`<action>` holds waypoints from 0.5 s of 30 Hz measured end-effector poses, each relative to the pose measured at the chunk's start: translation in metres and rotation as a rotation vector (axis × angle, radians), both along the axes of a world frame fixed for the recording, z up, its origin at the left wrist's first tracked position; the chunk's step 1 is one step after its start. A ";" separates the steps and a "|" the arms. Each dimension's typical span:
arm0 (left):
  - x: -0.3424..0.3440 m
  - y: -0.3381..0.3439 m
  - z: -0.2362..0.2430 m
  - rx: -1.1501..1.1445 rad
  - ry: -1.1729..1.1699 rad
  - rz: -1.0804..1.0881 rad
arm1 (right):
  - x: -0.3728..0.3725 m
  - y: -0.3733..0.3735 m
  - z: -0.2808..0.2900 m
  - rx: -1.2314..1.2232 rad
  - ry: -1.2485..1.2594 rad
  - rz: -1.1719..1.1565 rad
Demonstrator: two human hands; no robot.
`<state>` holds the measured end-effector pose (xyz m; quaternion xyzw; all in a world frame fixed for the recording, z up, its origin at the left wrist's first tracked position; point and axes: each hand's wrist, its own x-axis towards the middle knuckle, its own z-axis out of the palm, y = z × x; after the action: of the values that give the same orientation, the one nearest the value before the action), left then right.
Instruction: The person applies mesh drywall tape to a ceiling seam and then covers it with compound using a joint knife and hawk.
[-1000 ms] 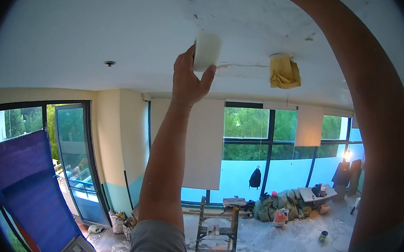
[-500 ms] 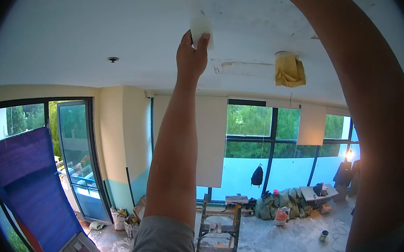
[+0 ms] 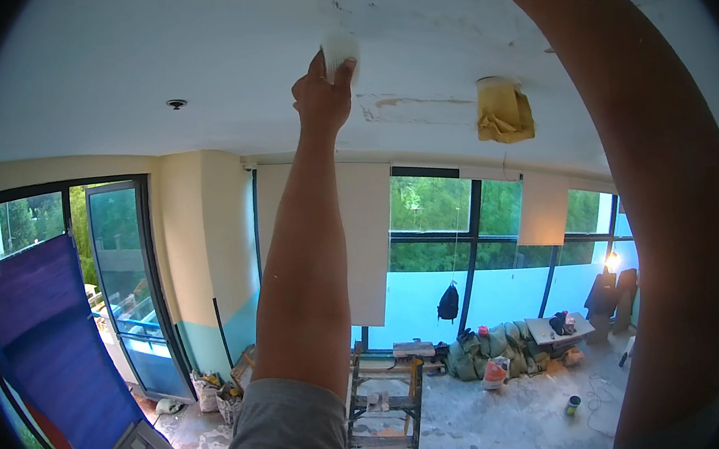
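Note:
My left hand (image 3: 322, 91) is raised to the white ceiling (image 3: 119, 66), fingers wrapped round a pale, ribbed pad (image 3: 339, 52) held at the ceiling's surface. Streaks and a rough pale strip (image 3: 413, 107) mark the surface near it. To the right of that hand hangs a crumpled yellow wrapping (image 3: 503, 115) around something on the ceiling. My right arm (image 3: 648, 162) reaches up past the top edge, with its hand out of the frame.
Below are a stepladder (image 3: 383, 421), piled green sacks (image 3: 485, 355), a board (image 3: 560, 325) with items on it and a dusty floor (image 3: 500, 427). A blue sheet (image 3: 42, 342) hangs beside the glass door (image 3: 127, 281) at left; blinds (image 3: 308, 229) hang at the windows.
Over the last second my left hand and the pad rose higher in the view, then shifted slightly left. My right hand, partly visible a second ago, has left the top edge.

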<state>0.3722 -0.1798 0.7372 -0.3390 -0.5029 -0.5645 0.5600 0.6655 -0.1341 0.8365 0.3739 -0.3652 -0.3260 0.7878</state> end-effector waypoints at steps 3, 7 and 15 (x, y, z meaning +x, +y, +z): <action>-0.025 0.002 0.000 -0.028 0.171 -0.055 | 0.008 -0.006 -0.006 -0.105 -0.058 0.003; -0.037 0.009 0.002 -0.077 0.054 -0.112 | -0.002 0.008 -0.002 -0.027 0.029 -0.003; -0.036 0.016 -0.001 -0.069 -0.121 0.018 | -0.012 0.028 -0.010 -0.072 0.010 0.017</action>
<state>0.3360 -0.1637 0.7357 -0.3188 -0.5579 -0.5612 0.5217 0.6533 -0.1059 0.8264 0.3466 -0.3696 -0.3078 0.8053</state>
